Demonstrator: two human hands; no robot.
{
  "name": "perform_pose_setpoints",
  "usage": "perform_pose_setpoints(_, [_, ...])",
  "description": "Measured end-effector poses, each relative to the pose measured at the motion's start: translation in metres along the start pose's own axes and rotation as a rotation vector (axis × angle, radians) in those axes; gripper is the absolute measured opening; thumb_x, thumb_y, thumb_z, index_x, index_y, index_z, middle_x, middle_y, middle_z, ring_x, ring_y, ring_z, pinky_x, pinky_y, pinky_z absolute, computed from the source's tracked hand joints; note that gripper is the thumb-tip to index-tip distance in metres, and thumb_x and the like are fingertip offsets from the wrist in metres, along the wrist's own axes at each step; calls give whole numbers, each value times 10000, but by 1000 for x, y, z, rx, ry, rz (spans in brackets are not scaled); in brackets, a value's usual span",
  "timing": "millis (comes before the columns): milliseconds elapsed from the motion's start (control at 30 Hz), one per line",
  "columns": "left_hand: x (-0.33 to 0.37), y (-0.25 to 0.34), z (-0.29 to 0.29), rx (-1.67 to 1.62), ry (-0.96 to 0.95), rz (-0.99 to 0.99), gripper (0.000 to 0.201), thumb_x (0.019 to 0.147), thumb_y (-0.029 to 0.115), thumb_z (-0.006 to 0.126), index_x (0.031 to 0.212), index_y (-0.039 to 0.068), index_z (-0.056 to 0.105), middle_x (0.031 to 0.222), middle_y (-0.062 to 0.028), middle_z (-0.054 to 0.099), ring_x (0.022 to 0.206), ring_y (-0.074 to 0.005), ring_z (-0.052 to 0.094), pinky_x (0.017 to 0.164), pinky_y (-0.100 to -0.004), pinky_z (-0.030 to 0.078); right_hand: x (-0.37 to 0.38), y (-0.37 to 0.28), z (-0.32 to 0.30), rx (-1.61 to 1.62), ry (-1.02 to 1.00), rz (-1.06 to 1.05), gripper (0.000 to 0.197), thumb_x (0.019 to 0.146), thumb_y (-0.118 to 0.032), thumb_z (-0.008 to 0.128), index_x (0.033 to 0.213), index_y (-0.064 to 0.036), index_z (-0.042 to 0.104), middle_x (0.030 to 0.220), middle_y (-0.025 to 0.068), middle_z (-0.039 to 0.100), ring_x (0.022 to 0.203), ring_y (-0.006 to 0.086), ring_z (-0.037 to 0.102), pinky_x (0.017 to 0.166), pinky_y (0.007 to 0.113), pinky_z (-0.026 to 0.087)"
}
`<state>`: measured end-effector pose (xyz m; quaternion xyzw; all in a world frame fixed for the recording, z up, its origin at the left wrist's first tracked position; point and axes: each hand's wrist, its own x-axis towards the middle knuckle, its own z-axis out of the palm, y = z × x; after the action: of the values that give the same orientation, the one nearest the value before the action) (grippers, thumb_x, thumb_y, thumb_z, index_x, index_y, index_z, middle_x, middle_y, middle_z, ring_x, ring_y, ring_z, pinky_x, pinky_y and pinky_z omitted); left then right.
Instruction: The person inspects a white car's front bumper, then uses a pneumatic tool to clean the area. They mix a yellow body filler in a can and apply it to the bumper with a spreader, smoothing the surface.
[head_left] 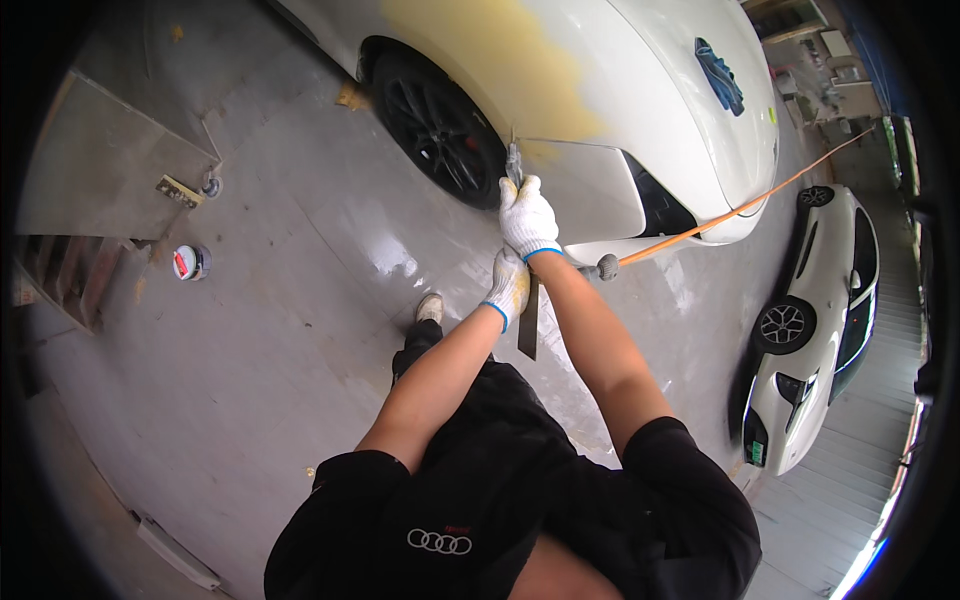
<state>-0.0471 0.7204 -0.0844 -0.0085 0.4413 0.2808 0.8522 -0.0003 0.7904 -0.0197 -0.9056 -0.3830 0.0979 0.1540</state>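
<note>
My right hand [530,215], in a white knit glove with a blue cuff, is closed around a slim grey tool [514,165]. The tool's thin pointed tip reaches the lower edge of the white car's fender [570,180], near the front wheel [435,130]. Just below, against the right wrist, my left hand [508,285] is closed too, its glove stained yellowish. A dark flat strip [529,330] hangs down beside the left palm and seems gripped there. Its upper end is hidden, so I cannot tell whether it joins the grey tool. Yellow filler [490,60] covers part of the fender.
An orange hose [740,208] with a grey round fitting [607,266] runs past the bumper. Blue gloves [720,75] lie on the hood. A tub [190,263] stands on the floor at left, near a metal stand [120,150]. Another white car [815,330] is parked at right.
</note>
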Motion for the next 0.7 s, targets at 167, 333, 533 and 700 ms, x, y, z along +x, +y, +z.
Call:
perform_pose_setpoints(167, [-5, 22, 11, -158, -119, 113, 410, 1109, 447, 455, 1331, 117, 554, 1151, -58, 653, 1042, -201, 641, 867, -379, 534, 3, -35, -31, 119, 14, -166, 417, 1025, -455, 576, 1211, -88, 511, 857, 249, 729, 801, 485, 707, 743, 580, 555])
perform_pose_setpoints(333, [-11, 55, 26, -201, -173, 107, 401, 1103, 454, 445, 1323, 138, 556, 1165, -49, 645, 1045, -207, 638, 877, -378, 533, 11, -67, -50, 163, 37, -222, 418, 1023, -460, 576, 1192, -82, 518, 876, 263, 729, 823, 494, 707, 760, 583, 553])
perform_pose_setpoints(533, [-27, 73, 36, -113, -92, 132, 410, 1097, 486, 445, 1274, 142, 578, 1153, -47, 648, 1036, -212, 640, 845, -392, 534, 14, -83, -55, 140, -14, -219, 449, 1028, -484, 553, 1198, -69, 523, 941, 279, 731, 897, 497, 704, 819, 587, 544])
perform_pose_setpoints(700, [-22, 72, 34, -104, -101, 110, 432, 1097, 497, 437, 1282, 134, 579, 1178, -54, 652, 1065, -227, 636, 868, -395, 530, 18, -84, -52, 82, -109, -231, 499, 1043, -517, 506, 1252, -64, 527, 1014, 286, 729, 985, 485, 696, 876, 573, 533])
